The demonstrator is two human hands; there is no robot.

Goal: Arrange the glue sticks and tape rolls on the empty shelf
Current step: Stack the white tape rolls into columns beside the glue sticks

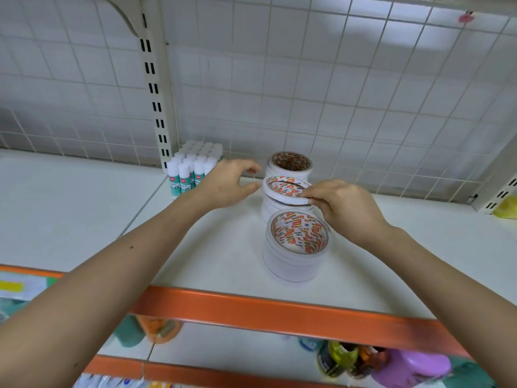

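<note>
Starting at the near edge, the lower shelf (251,351) shows blurred colourful containers (344,359) on the right, and above them runs the orange front strip (279,312) of the white shelf (209,247) where the action is. Just behind that strip stands the near stack of tape rolls (296,247), white sides, red-and-white printed core facing up, sitting square. Next back, touching or almost touching it, is the middle stack (272,210), and here's the work: the right hand (344,208) comes in from the right, its fingers (310,193) and thumb pinching the right rim of the top tape roll (282,186), which sits tilted on the stack, not flat. The left hand (229,183) is on the other side, thumb and fingers spread in a wide curve right at the roll's left rim with nothing clasped between them; whether the thumb tip actually touches the roll, I can't tell. Further back, a third stack, the far stack (289,166), lines up behind the other two. Off to the far left, against the slotted upright post (154,88), the glue sticks (193,166) stand upright in a tight block, white caps up. Behind everything, the wire grid back panel (335,93). Far right, something yellow (506,207) at the edge.
</note>
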